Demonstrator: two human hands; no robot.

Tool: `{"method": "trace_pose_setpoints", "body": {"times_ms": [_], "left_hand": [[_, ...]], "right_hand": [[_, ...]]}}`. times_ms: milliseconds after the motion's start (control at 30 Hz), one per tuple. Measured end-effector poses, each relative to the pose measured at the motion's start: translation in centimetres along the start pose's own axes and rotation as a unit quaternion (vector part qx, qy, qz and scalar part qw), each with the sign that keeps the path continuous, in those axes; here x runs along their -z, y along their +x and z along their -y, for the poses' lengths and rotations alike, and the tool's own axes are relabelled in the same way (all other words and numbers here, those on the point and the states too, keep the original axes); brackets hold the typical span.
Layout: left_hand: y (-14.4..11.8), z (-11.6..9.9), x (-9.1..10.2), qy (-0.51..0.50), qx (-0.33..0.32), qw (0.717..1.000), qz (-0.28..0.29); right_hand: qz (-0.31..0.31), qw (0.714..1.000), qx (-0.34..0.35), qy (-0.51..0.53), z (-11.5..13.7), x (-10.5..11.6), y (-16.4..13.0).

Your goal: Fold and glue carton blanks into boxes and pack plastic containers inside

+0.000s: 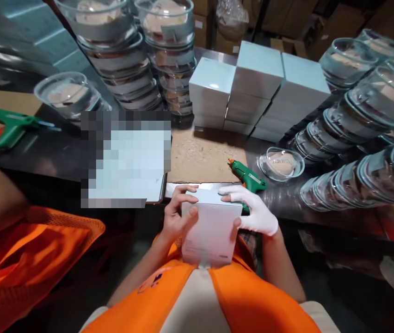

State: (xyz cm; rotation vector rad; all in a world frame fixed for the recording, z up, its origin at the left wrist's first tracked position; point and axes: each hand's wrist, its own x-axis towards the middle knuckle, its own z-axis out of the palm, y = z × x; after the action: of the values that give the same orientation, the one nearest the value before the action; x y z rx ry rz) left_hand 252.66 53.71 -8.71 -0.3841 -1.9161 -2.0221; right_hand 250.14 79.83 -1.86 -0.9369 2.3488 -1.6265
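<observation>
fingers (183, 217) clasp smooth, square-edged white box (212, 231)

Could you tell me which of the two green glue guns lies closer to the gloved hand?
The glue gun on the steel table just beyond the gloved right hand, beside a single glass bowl. The other glue gun lies far left on cardboard.

No text can be read. The white box (211, 231) held between both hands carries a faint printed line near its lower edge, too small to make out; the bowl (281, 164) just beyond the grip shows blurred lettering.
</observation>
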Motion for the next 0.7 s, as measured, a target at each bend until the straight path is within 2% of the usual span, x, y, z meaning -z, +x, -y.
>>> {"method": "trace_pose_setpoints", "body": {"times_ms": [133, 233, 333, 367, 433, 500, 533, 567, 600, 700], "left_hand": [[-0.2, -0.5, 0.4, 0.005, 0.007, 1.0, 0.011], [-0.2, -0.8, 0.2, 0.0, 0.013, 1.0, 0.019], [0.1, -1.1, -0.1, 0.005, 0.014, 0.999, 0.031], [0.3, -1.2, -0.1, 0.01, 0.012, 1.0, 0.026], [0.8, -1.5, 0.1, 0.021, 0.007, 1.0, -0.009], [1.4, -1.7, 0.6, 0.032, -0.002, 0.997, -0.068], [1.7, -1.8, 0.9, 0.037, -0.005, 0.994, -0.098], [1.9, -1.8, 1.1, 0.042, -0.006, 0.991, -0.124], [2.1, -1.8, 1.1, 0.046, -0.006, 0.988, -0.149], [2.7, -1.5, 0.5, 0.038, 0.006, 0.971, -0.236]], "right_hand": [[-0.006, 0.998, 0.051, -0.034, 0.4, -1.2, 0.3], [-0.004, 0.999, 0.034, -0.006, 0.2, -1.9, 0.4], [-0.011, 1.0, -0.012, 0.008, -0.3, -2.2, 0.2], [-0.029, 0.999, -0.032, 0.013, -0.6, -2.2, -0.1], [-0.11, 0.991, -0.072, 0.033, -1.3, -2.1, -1.4], [-0.222, 0.966, -0.123, 0.051, -1.8, -1.8, -3.6], [-0.258, 0.952, -0.155, 0.059, -2.0, -1.7, -5.0], [-0.262, 0.943, -0.197, 0.064, -2.1, -1.6, -6.4], [-0.224, 0.942, -0.238, 0.076, -2.1, -1.7, -7.6], [-0.027, 0.94, -0.312, 0.137, -1.7, -3.2, -9.9]]}}
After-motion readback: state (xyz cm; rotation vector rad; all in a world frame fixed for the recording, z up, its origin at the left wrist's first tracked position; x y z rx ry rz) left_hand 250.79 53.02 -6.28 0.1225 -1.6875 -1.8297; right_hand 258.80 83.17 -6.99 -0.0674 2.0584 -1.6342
